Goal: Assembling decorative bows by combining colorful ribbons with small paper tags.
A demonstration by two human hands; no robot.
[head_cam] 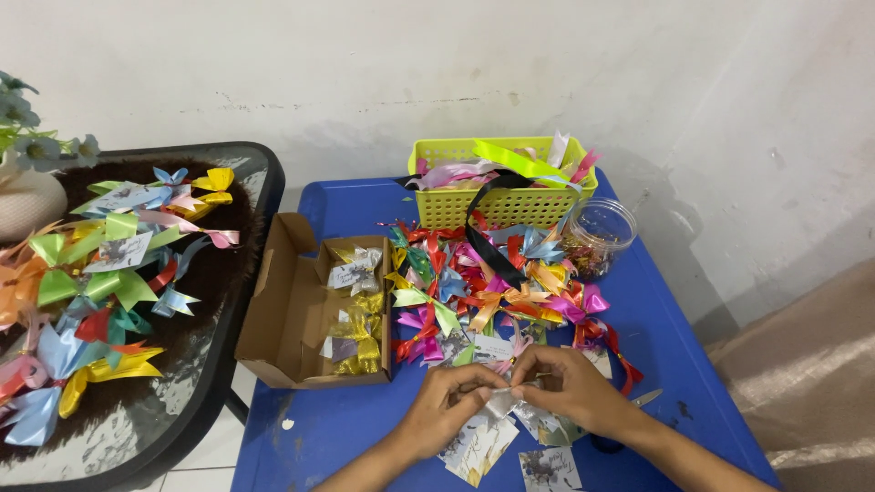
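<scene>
Head view shows a blue worktop point(365, 205); an open cardboard box point(292, 310) of gold bows sits at its left edge, a yellow basket point(497, 205) at the far edge. Near the front edge, left hand point(447, 405) and right hand point(570, 383) pinch a small white card point(499, 403) together, fingers closed narrow on it.
</scene>
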